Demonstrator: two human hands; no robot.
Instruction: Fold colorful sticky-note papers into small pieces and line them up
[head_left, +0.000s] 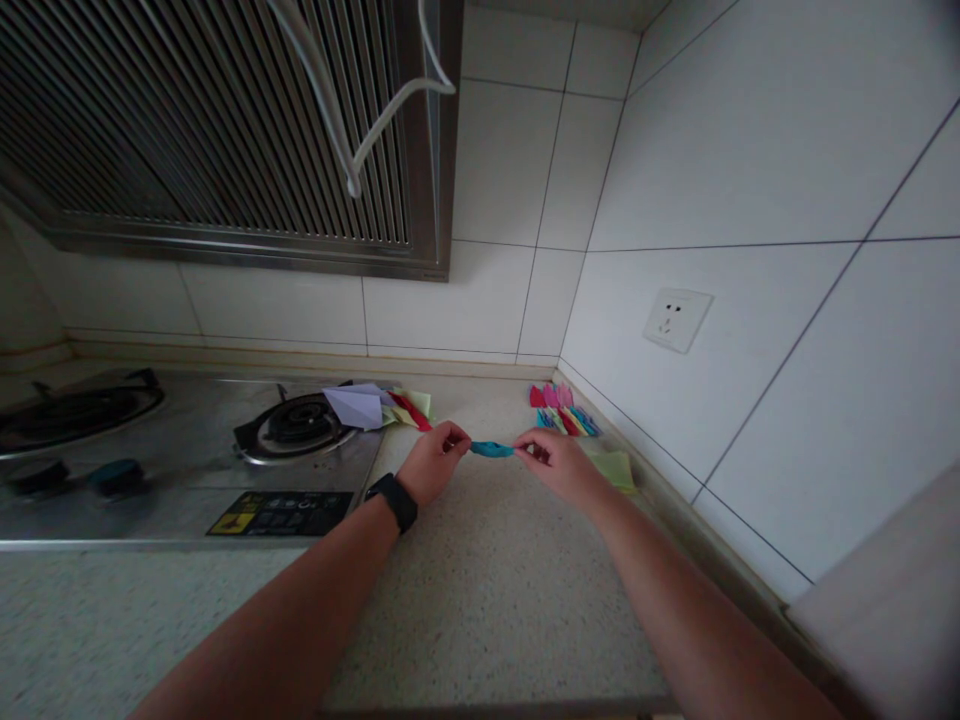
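Observation:
A small piece of folded blue paper (492, 449) is stretched level above the counter between my hands. My left hand (435, 462) pinches its left end between thumb and fingers, and a dark watch sits on that wrist. The right end is pinched by my right hand (559, 462). Just behind my right hand lies a cluster of small folded papers (568, 420) in pink, red, blue and yellow. A yellow-green paper (615, 469) is partly hidden by my right hand. Beyond my left hand are a folded lilac paper (355, 406) and red and pale green papers (409, 408).
On the left is a steel gas stove (187, 475) with two burners and knobs; the lilac paper overlaps the right burner (298, 425). A range hood (247, 255) with a white cable (397, 105) hangs above. A tiled wall with a socket (678, 320) bounds the speckled counter (480, 600).

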